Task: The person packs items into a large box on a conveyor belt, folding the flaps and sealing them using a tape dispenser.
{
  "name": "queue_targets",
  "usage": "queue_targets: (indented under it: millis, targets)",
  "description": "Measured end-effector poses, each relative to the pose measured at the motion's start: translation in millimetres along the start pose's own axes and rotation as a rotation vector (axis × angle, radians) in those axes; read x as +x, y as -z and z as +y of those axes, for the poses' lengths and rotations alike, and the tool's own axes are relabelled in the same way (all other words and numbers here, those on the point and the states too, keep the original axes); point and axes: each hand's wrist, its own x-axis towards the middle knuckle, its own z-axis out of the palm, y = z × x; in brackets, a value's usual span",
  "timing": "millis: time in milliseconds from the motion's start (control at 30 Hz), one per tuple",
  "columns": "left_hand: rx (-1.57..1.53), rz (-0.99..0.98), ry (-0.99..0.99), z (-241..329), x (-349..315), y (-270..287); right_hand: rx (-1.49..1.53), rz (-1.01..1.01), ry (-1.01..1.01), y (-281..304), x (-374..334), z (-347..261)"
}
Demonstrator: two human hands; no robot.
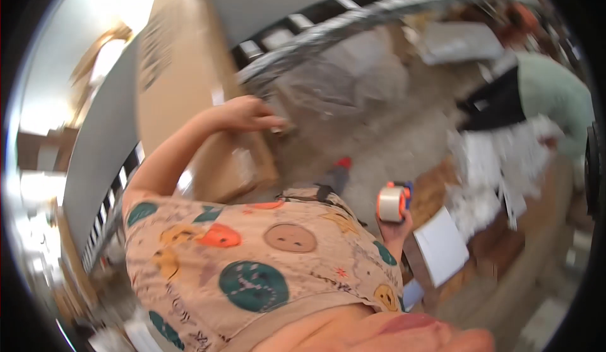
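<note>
My left hand (247, 114) lies over the side of a long, tall cardboard box (173, 55), fingers bent downward at its edge. Motion blur hides whether those fingers grip anything. Lower on the box, strips of clear tape (243, 166) catch the light. Held low by my right side, my right hand (394, 227) is closed round a tape dispenser (407, 192) with orange and blue parts. A wide roll of pale tape (392, 205) sits on the dispenser, away from the box.
A grey metal rack (328, 27) runs behind the box. Plastic-wrapped goods (341, 77) lie beneath it. At right, a person in a pale green top (552, 90) bends over crumpled white wrapping (489, 181). A white sheet (442, 246) lies on flattened brown cardboard (435, 184).
</note>
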Motion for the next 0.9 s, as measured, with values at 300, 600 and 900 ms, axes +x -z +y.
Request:
queue_targets:
  millis: [300,600,900]
  targets:
    - [0.608,0.144,-0.378,71,284,43,-0.08,0.065,0.02,-41,30,-153]
    - [0.356,-0.322,-0.786,295,473,-73,-0.086,0.031,0.09,-40,136,-267]
    - [0.318,-0.195,-0.434,362,638,12,-0.16,-0.112,-0.022,-115,283,-518]
